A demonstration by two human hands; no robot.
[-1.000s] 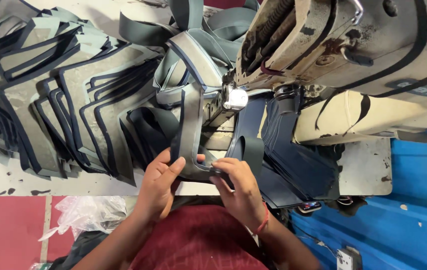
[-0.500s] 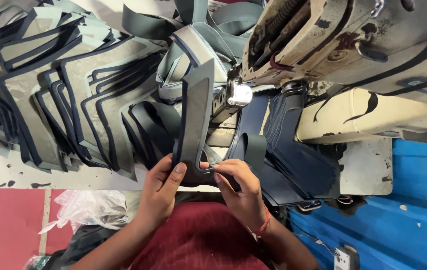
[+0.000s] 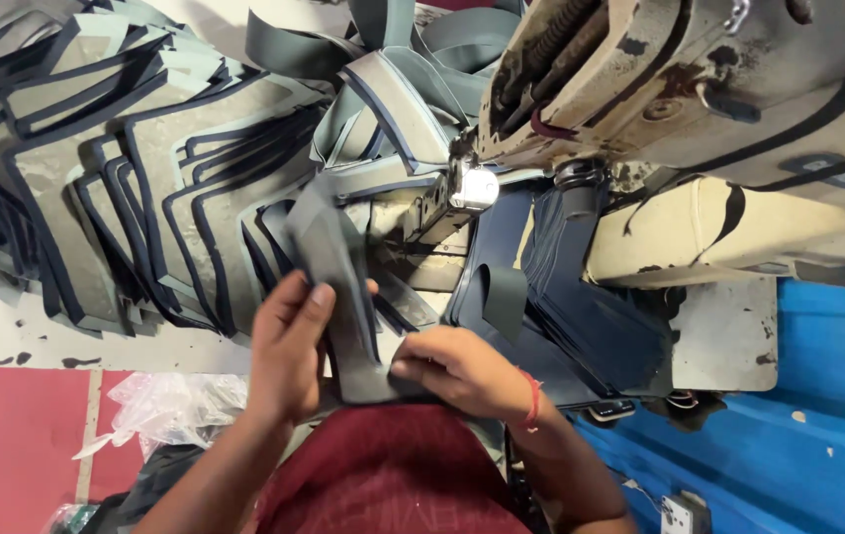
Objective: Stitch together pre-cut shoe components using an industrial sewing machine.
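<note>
holding a grey fabric panel point(image 3: 335, 287) between both hands, you sit at an industrial sewing machine point(image 3: 700, 109). your left hand point(image 3: 289, 346) is closed on the panel's left edge, fingers wrapped over the front and the thumb tip resting high on the cloth. your right hand point(image 3: 457, 371) pinches the panel's lower end, fingertips narrowed on the fold just beside the left hand; a red thread bracelet point(image 3: 533, 399) circles that wrist. the panel stands nearly upright, tilted slightly left, its upper corner reaching toward the machine's needle area, where a small lamp point(image 3: 472, 188) glows. the panel is in the air above your lap, in front of your maroon shirt point(image 3: 383, 475), apart from the machine bed.

to the left, a fanned stack of grey pieces with dark blue binding point(image 3: 116, 198) overlaps across the pale worktable point(image 3: 7, 336). behind the lamp, loose grey straps point(image 3: 393, 59) pile against the machine head. to the right of your hands, a stack of dark navy fabric pieces point(image 3: 581, 307) lies under the machine arm. a crumpled clear plastic bag point(image 3: 175, 410) sits on the red floor point(image 3: 7, 445) at lower left, and a blue surface point(image 3: 818, 415) fills the lower right.
</note>
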